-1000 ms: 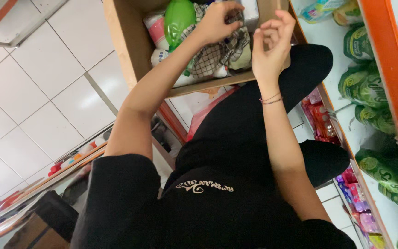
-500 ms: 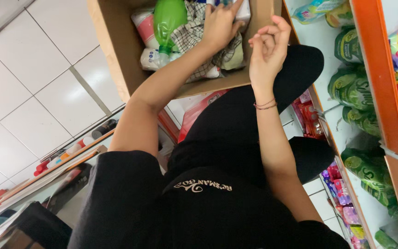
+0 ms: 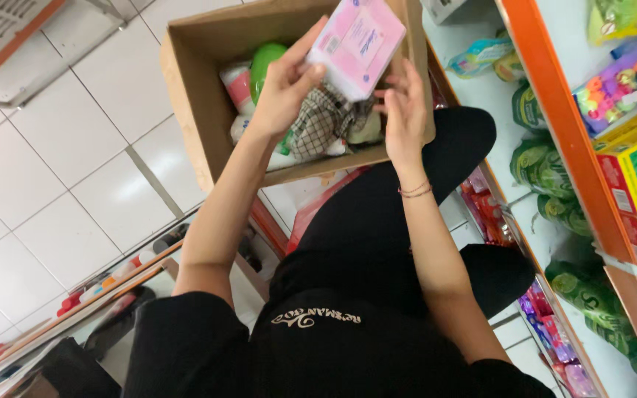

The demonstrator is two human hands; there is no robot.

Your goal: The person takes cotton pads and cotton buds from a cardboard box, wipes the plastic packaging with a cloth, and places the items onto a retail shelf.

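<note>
pink packet (image 3: pixel 357 46): glossy plastic wrap | box (image 3: pixel 193 96): matt brown cardboard | checked bundle (image 3: pixel 322 125): woven cloth | green bottle (image 3: pixel 265 63): shiny plastic | floor (image 3: pixel 60 169): smooth glazed tile

A cardboard box (image 3: pixel 193 110) is sitting on the tiled floor (image 3: pixel 53 169) ahead of the person's knees, a bottle (image 3: pixel 263 63) and a checked cloth (image 3: pixel 322 125) lying inside. A flat packet (image 3: pixel 357 44) is hanging above it between both hands. Shelves (image 3: pixel 576 140) are running along the right.
</note>
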